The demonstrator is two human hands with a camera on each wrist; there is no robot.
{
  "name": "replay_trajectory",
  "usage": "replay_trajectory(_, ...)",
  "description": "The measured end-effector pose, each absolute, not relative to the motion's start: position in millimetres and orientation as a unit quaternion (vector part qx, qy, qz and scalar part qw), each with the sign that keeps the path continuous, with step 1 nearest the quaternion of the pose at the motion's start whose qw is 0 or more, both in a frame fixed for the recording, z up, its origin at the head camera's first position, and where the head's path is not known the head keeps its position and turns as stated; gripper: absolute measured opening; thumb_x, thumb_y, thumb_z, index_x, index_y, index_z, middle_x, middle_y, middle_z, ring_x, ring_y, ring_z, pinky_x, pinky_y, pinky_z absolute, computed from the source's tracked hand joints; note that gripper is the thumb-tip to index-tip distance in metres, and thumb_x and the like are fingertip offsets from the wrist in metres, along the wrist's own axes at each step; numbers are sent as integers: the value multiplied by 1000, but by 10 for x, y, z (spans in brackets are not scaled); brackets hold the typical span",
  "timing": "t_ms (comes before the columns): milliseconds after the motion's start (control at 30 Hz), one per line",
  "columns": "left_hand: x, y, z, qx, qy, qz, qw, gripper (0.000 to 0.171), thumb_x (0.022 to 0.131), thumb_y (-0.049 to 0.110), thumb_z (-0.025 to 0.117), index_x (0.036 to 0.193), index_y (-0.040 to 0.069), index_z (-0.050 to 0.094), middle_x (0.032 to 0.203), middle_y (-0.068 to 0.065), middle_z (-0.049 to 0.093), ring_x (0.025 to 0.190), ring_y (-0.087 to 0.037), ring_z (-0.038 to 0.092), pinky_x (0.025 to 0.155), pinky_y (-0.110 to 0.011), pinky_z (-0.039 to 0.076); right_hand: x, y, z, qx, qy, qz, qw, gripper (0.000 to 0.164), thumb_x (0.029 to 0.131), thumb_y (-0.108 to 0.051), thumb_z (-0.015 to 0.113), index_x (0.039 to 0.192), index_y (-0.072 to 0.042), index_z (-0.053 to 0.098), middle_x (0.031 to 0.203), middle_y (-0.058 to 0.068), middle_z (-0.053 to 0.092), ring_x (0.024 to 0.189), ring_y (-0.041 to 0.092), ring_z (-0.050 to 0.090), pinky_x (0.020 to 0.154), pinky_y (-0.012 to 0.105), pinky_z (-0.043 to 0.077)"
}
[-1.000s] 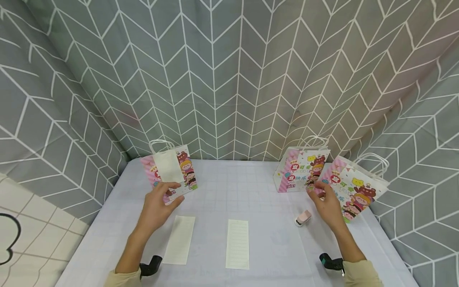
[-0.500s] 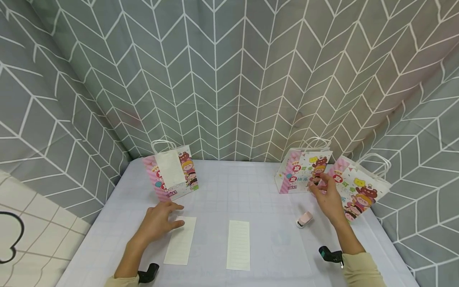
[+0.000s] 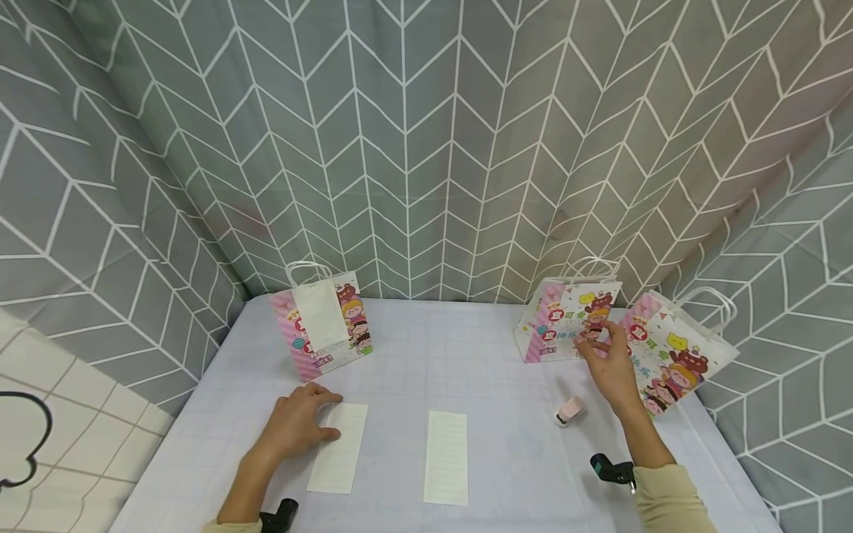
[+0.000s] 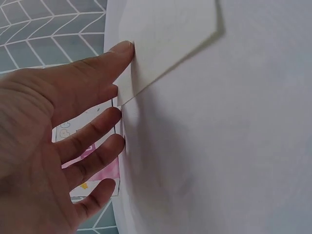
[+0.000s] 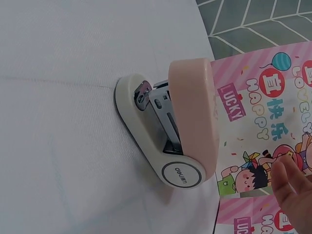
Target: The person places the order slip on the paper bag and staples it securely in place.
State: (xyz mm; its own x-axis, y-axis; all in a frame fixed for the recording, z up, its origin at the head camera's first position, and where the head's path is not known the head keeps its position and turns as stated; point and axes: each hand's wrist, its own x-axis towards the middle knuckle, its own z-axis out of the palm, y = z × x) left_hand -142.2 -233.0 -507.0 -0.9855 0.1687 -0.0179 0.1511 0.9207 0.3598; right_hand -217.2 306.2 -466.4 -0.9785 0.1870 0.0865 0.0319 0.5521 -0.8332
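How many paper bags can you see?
3. The first bag is at the table's back left, with a pale paper on its front. The second bag is back right; the third bag is farther right. Others could be hidden behind them.

- Grey curtains with white chevron lines stand along the far side (image 3: pixel 426 148), the left (image 3: pixel 67 185) and the right (image 3: pixel 800 333).
- The far curtain hangs in soft vertical folds, browner towards the right.
- A white-covered table (image 3: pixel 513 474) fills the near middle.
- At near left, a pale gridded surface (image 3: pixel 87 422) bears a black curved outline.
- The light is soft.
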Motion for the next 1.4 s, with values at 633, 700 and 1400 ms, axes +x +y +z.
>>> replay_trajectory(633, -1432, -2277, -5062, 68, 977, 201, 39, 52, 67, 32, 93, 111, 25, 66, 108, 7, 64, 104, -18, 58, 83, -47, 39, -2201, 3033, -4693, -58, -868, 480, 112, 75, 102, -37, 58, 158, -10, 17, 152, 23, 37, 115, 25, 48, 72, 12, 44)
replay_trajectory(700, -1436, -2265, -5063, 65, 975, 211, 39, 51, 68, 30, 93, 110, 24, 66, 105, 8, 64, 98, -15, 57, 81, -44, 37, -2210, 3035, -4698, -56, -867, 481, 116, 74, 102, -35, 58, 158, -9, 17, 149, 23, 39, 114, 24, 48, 72, 12, 44)
replay_trajectory(1400, -1443, -2210, -5053, 53, 968, 238, 55, 26, 85, 18, 81, 107, 26, 69, 83, 11, 63, 74, -8, 52, 77, -40, 32, -2233, 3058, -4681, -43, -892, 439, 103, 75, 104, -46, 50, 161, -9, 17, 121, 21, 60, 98, 18, 55, 71, 21, 45)
